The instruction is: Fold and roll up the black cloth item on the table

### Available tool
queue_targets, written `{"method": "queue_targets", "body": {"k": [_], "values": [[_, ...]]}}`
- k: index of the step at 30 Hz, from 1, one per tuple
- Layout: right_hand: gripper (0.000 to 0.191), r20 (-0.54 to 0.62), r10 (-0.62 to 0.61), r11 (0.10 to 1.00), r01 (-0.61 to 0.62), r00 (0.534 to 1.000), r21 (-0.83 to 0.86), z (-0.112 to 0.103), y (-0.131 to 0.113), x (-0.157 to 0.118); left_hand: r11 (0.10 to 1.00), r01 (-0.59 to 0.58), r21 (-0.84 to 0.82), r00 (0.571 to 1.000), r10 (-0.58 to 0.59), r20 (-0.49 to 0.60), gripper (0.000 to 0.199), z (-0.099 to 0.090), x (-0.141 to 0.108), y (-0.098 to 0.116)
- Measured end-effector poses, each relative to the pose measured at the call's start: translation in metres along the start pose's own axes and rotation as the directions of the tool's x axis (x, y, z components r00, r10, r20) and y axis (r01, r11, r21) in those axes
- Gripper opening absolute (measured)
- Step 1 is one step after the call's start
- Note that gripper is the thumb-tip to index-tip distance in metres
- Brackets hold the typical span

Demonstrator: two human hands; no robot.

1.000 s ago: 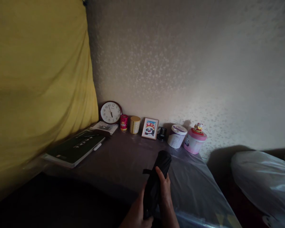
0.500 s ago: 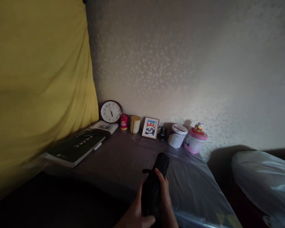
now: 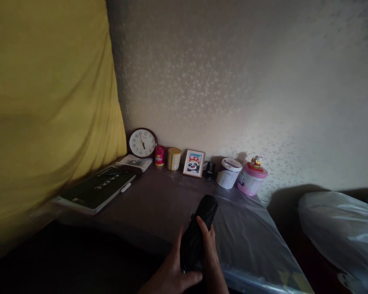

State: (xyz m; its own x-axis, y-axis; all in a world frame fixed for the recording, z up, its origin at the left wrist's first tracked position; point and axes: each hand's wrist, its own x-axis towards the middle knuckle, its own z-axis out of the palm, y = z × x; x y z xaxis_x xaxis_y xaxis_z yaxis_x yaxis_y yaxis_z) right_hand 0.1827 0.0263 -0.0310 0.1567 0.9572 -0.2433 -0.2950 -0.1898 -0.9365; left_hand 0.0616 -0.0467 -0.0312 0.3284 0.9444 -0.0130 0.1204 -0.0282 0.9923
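Note:
A folded black compact umbrella [image 3: 192,243] is held over the near part of the table, slanting with its far end up and to the right. My right hand [image 3: 211,249] grips it from the right side, thumb lying across the top. Around the lower end, my left hand [image 3: 171,267] cups it from the left, with a finger along its side and the thumb across the near end. The umbrella and shadow hide the other fingers.
Along the wall stand a round clock [image 3: 143,142], a red can [image 3: 160,156], a yellow-lidded can [image 3: 174,159], a framed panda picture [image 3: 194,163], a black object [image 3: 209,170], a white tub [image 3: 229,174] and a pink tub [image 3: 250,181]. A dark green book [image 3: 99,190] lies left.
The strap that stuck out left of the umbrella no longer stands out. The umbrella and both hands have shifted slightly left, and the left hand's finger has spread a little from its side.

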Motion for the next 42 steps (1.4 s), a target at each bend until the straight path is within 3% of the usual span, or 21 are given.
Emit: {"method": "queue_targets", "body": {"k": [2, 4, 6, 8, 10, 12, 16, 21, 24, 28, 30, 33, 38, 42], "values": [[0.067, 0.012, -0.016, 1.000, 0.017, 1.000, -0.014, 0.000, 0.001, 0.000, 0.982, 0.162, -0.101, 0.987, -0.159, 0.030, 0.093, -0.005, 0.001, 0.009], [0.065, 0.039, -0.069, 0.996, 0.071, 0.997, -0.057, -0.001, 0.001, 0.002, 0.987, 0.152, -0.048, 0.988, -0.152, -0.003, 0.083, -0.006, 0.006, 0.008], [0.062, 0.070, -0.164, 0.975, 0.173, 0.984, -0.141, -0.005, 0.002, 0.006, 0.993, 0.029, 0.113, 0.996, -0.019, -0.091, 0.077, -0.007, 0.012, -0.003], [0.062, 0.073, -0.281, 0.920, 0.290, 0.957, -0.264, -0.010, 0.005, 0.012, 0.939, -0.111, 0.326, 0.971, 0.172, -0.164, 0.074, -0.009, 0.018, -0.019], [0.067, 0.037, -0.403, 0.834, 0.384, 0.914, -0.396, -0.014, 0.010, 0.018, 0.885, -0.124, 0.450, 0.960, 0.221, -0.170, 0.073, -0.012, 0.023, -0.030], [0.064, 0.054, -0.503, 0.740, 0.462, 0.863, -0.488, -0.017, 0.017, 0.026, 0.845, -0.064, 0.532, 0.971, 0.175, -0.161, 0.073, -0.015, 0.025, -0.033], [0.033, 0.278, -0.561, 0.603, 0.614, 0.780, -0.509, -0.025, 0.030, 0.039, 0.723, 0.084, 0.686, 0.987, 0.035, -0.158, 0.070, -0.015, 0.028, -0.025], [0.018, 0.433, -0.578, 0.573, 0.722, 0.691, -0.387, -0.036, 0.037, 0.048, 0.532, 0.186, 0.826, 0.982, -0.085, -0.166, 0.067, -0.011, 0.030, -0.019], [0.014, 0.411, -0.566, 0.644, 0.694, 0.715, -0.321, -0.041, 0.038, 0.048, 0.486, 0.171, 0.857, 0.985, -0.084, -0.149, 0.065, -0.012, 0.030, -0.018], [0.020, 0.367, -0.383, 0.837, 0.486, 0.848, -0.250, -0.048, 0.036, 0.038, 0.480, 0.157, 0.863, 0.987, -0.106, -0.121, 0.062, -0.014, 0.030, -0.016], [0.023, 0.362, -0.314, 0.890, 0.404, 0.878, -0.209, -0.050, 0.033, 0.031, 0.478, 0.149, 0.866, 0.988, -0.112, -0.108, 0.059, -0.015, 0.031, -0.015], [0.025, 0.359, -0.290, 0.915, 0.367, 0.887, -0.167, -0.050, 0.028, 0.023, 0.461, 0.147, 0.875, 0.988, -0.112, -0.107, 0.057, -0.014, 0.031, -0.015], [0.020, 0.457, -0.293, 0.913, 0.387, 0.840, -0.126, -0.037, 0.021, 0.027, 0.420, 0.152, 0.895, 0.987, -0.104, -0.119, 0.056, -0.011, 0.030, -0.013], [0.021, 0.485, -0.234, 0.903, 0.373, 0.843, -0.212, -0.027, 0.016, 0.036, 0.392, 0.166, 0.905, 0.985, -0.109, -0.134, 0.055, -0.009, 0.029, -0.012]]}}
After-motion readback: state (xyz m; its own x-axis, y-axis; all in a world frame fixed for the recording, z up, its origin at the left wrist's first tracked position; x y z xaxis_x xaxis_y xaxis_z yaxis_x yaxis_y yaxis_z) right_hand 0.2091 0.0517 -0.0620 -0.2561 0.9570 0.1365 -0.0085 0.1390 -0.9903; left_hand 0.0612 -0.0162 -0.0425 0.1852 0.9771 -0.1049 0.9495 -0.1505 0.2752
